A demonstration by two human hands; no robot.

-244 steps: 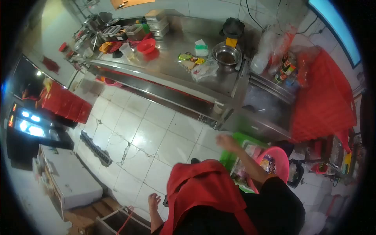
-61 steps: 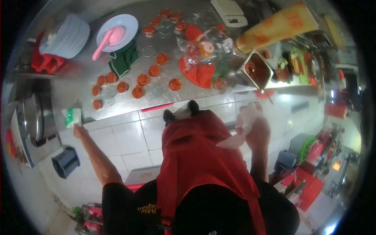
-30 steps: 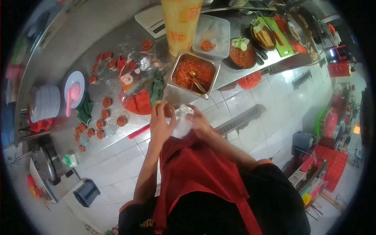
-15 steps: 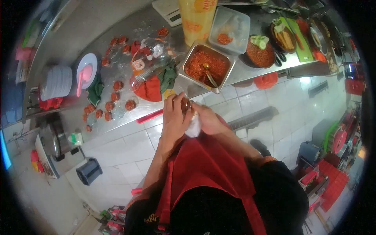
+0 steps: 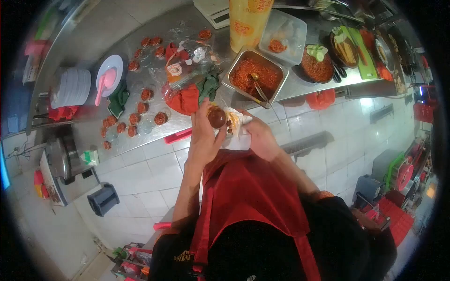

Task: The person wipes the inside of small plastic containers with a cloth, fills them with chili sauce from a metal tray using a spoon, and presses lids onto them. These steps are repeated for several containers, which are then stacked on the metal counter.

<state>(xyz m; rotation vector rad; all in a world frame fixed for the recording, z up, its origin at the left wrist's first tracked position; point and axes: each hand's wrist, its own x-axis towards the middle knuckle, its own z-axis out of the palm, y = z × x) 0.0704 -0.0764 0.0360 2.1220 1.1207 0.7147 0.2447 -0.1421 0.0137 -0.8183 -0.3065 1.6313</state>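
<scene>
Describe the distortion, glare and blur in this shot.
Head view: strong fisheye, black vignette, the counter bows; glare on its steel and the floor tiles; left hand with sauce cup and right hand with white wrap are sharp, the rim soft.

Your left hand (image 5: 205, 138) — grips a small cup of red sauce (image 5: 217, 117); your right hand (image 5: 261, 139) — clutches white paper (image 5: 236, 125), near the steel tray of chili paste (image 5: 255, 76).
</scene>
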